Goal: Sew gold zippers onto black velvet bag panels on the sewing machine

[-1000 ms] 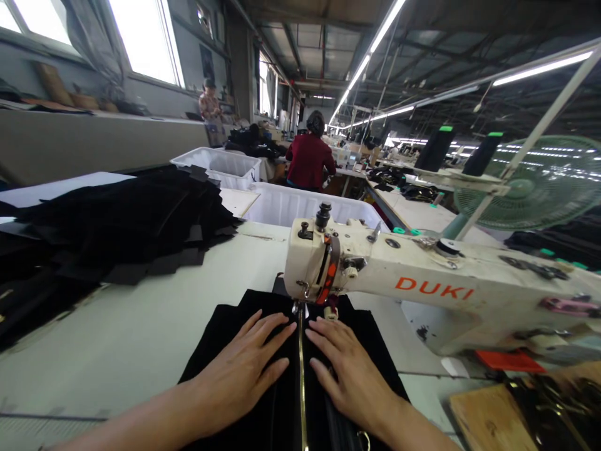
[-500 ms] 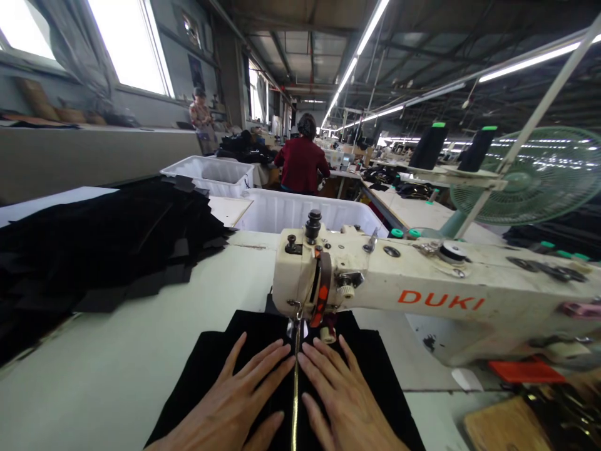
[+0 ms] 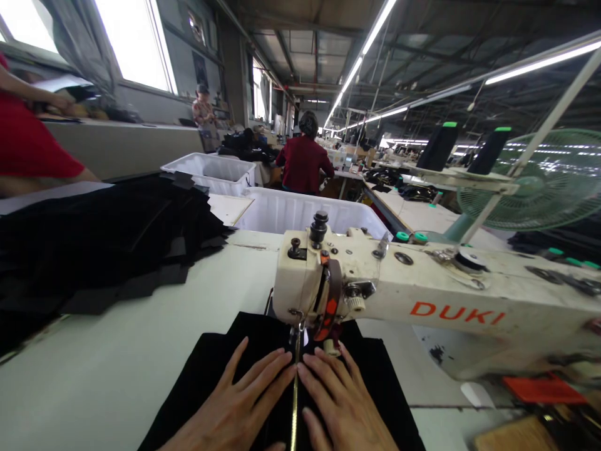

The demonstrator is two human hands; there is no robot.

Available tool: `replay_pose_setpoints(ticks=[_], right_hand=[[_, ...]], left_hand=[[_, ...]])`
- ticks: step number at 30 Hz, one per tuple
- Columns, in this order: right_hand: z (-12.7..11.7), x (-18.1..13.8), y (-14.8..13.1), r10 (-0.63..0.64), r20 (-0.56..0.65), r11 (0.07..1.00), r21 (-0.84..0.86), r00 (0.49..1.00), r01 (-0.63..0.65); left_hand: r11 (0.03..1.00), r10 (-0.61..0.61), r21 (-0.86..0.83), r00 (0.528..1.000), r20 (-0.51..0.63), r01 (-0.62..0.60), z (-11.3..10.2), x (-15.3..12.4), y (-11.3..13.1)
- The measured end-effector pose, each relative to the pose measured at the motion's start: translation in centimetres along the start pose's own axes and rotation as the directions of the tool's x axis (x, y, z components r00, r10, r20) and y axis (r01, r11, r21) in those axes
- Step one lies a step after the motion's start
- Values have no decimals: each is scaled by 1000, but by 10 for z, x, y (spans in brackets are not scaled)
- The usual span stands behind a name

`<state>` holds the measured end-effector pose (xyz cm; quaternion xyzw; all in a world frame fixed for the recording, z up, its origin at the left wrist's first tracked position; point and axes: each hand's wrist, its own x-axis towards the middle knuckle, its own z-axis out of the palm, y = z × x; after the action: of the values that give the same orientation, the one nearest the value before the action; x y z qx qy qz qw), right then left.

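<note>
A piece of black fabric (image 3: 211, 369) lies flat on the pale table (image 3: 117, 351) under the head of a cream sewing machine (image 3: 413, 294) marked DUKI. A thin metal strip (image 3: 294, 401) runs down the middle of the fabric toward me from the needle. My left hand (image 3: 235, 407) presses flat on the fabric just left of the strip, fingers stretched out. On the other side of the strip my right hand (image 3: 342, 407) lies flat too, its fingertips close to the presser foot.
A big heap of black cut pieces (image 3: 94, 244) covers the table's left. White plastic bins (image 3: 291, 213) stand behind the machine. A green fan (image 3: 539, 181) and thread cones (image 3: 439, 147) are at the right. A person in dark red (image 3: 305, 160) sits ahead; a red sleeve (image 3: 28, 138) shows at far left.
Both hands have slid closer to me along the fabric and sit lower in view. A person in a red sleeve has come in at the far left.
</note>
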<state>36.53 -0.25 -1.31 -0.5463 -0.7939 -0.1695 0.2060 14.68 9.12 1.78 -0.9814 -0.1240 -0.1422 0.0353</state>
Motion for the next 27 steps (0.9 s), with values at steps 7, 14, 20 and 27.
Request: replay_pose_setpoints(ticks=[7, 14, 20, 27], right_hand=[[2, 4, 3, -44, -70, 997, -58, 997, 40], [6, 4, 6, -105, -83, 989, -117, 991, 95], [6, 3, 8, -135, -52, 981, -146, 990, 126], [7, 5, 5, -110, -49, 984, -148, 993, 102]], left_hand=[[1000, 11, -26, 998, -60, -13, 11, -3, -3], [997, 38, 71, 997, -69, -33, 25, -3, -8], [996, 50, 84, 990, -130, -39, 35, -5, -8], [991, 52, 130, 995, -89, -40, 25, -3, -7]])
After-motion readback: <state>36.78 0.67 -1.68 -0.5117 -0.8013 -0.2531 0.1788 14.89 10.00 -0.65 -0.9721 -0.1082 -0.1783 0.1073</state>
